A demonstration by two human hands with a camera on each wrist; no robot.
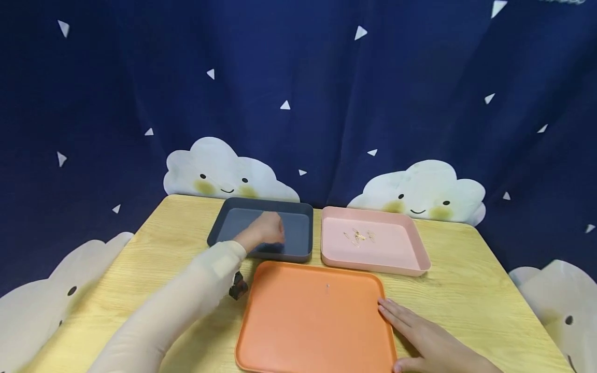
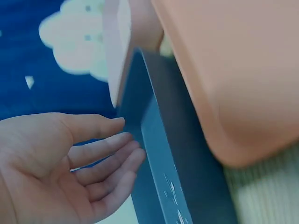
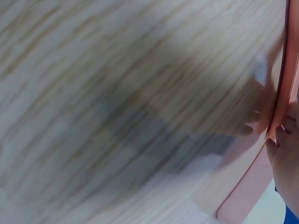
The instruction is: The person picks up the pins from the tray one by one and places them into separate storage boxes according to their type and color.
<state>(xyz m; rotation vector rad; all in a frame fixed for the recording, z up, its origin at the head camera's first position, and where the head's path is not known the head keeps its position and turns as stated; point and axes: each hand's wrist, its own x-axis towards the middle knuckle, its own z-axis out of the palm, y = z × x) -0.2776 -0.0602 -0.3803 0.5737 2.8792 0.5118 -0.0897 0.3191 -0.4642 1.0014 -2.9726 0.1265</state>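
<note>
My left hand hovers over the dark blue-grey tray. In the left wrist view the left hand has loosely bent fingers, with nothing visible between them and the thumb. Small silvery slivers, too fine to identify, lie inside that tray. My right hand rests its straight fingertips on the right rim of the orange tray. Only part of the right hand shows in the right wrist view. One tiny silvery pin-like piece lies in the orange tray.
A pink tray stands at the back right, beside the dark tray, with several small gold-coloured pieces in it. All three trays are on a light wooden table. A dark blue curtain hangs behind.
</note>
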